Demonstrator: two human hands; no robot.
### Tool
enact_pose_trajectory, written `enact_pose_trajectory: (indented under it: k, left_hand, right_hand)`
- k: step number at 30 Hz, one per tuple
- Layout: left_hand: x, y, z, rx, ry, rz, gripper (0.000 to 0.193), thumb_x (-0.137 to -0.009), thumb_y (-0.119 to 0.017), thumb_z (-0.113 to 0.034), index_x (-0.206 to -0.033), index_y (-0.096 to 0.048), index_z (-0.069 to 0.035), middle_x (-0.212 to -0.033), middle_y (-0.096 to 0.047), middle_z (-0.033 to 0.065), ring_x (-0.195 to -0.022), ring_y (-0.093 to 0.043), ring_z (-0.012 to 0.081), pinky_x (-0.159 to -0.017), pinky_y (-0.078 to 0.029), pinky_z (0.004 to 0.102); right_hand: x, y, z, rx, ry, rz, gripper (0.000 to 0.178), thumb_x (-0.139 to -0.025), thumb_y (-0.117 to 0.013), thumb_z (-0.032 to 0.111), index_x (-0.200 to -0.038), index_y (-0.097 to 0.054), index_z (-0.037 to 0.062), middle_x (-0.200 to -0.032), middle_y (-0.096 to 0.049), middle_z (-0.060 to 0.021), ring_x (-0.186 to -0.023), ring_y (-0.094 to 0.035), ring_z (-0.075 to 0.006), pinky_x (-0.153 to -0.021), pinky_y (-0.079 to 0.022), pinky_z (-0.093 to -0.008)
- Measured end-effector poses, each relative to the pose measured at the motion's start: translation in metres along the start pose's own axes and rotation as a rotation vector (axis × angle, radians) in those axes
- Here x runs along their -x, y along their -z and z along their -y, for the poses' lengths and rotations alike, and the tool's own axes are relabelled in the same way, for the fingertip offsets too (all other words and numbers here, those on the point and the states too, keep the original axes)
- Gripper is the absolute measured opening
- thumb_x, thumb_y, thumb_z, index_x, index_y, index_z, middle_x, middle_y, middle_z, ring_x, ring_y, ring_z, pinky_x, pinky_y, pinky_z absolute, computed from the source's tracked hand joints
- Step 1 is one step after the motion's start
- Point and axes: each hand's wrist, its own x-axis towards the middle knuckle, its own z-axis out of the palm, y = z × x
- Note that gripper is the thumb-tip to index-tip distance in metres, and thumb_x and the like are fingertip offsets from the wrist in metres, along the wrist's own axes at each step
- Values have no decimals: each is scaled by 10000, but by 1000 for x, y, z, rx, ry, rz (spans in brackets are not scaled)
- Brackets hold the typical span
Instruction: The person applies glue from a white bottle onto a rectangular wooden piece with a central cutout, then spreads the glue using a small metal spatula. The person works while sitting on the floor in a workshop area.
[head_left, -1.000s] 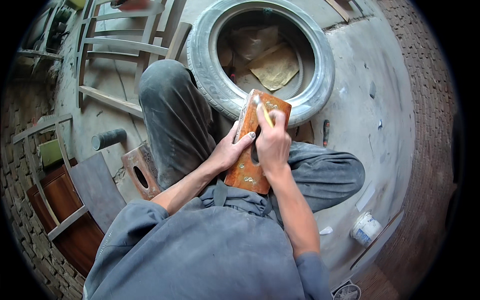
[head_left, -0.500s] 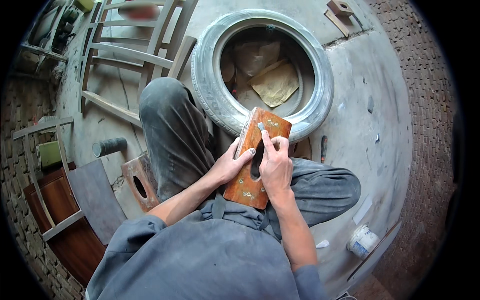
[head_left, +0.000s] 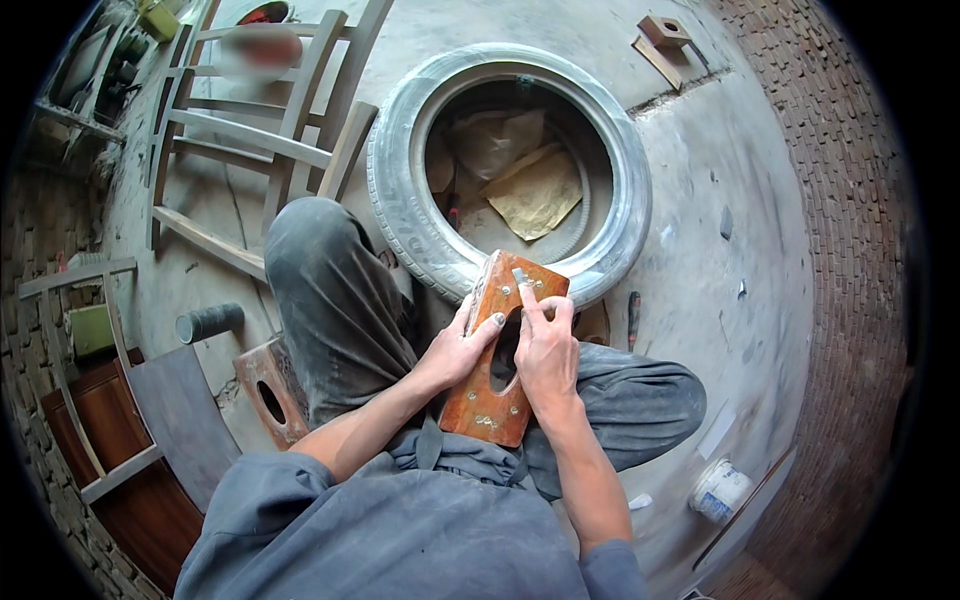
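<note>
A reddish-brown wooden box (head_left: pixel 482 412) with an oval opening stands tilted in my lap, its far end by the tyre. Pale filler-like spots dot its top face near both ends. My left hand (head_left: pixel 452 355) grips the box's left side, thumb on the top face. My right hand (head_left: pixel 548 365) lies over the right side of the opening, with its index finger stretched along a small flat grey blade-like piece (head_left: pixel 519 276). That piece touches the face near the far end; its exact kind is too small to tell. The right hand's other fingers are curled.
A dusty tyre (head_left: pixel 392 190) lies ahead, with yellowish paper (head_left: pixel 540 195) inside. A similar wooden box (head_left: pixel 272 395) is beside my left leg. Wooden frames (head_left: pixel 250 140) stand at far left. A screwdriver (head_left: pixel 633 318) and a white tub (head_left: pixel 722 488) are to the right.
The whole view has shifted, so the tyre, box and hands appear slightly lower and further left. Both hands keep their holds; the grey piece stays near the box's far end.
</note>
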Motion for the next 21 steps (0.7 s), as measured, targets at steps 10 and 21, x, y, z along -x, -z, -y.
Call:
enact_pose_trajectory:
  k: [10, 21]
  left_hand:
    - [-3, 1, 8, -10, -3, 17, 953, -1011, -569, -618, -1687, -189, -65, -1462, -584, 318, -1393, -569, 390, -1156, -417, 405]
    - [-3, 3, 2, 25, -11, 26, 979, -1010, -583, -608, -1672, -193, 0, -1515, -539, 309, -1426, -539, 364, -1173, -397, 390]
  right_hand:
    - [0, 1, 5, 66, -27, 7, 496, -968, -606, 101, -1454, -631, 199, -1108, -542, -116, -739, -722, -364, -651, -611, -496]
    - [-16, -5, 8, 72, -1, -28, 512, -935, -614, 82, -1438, -642, 176, -1087, -542, -115, -747, -720, -360, -639, -618, -483]
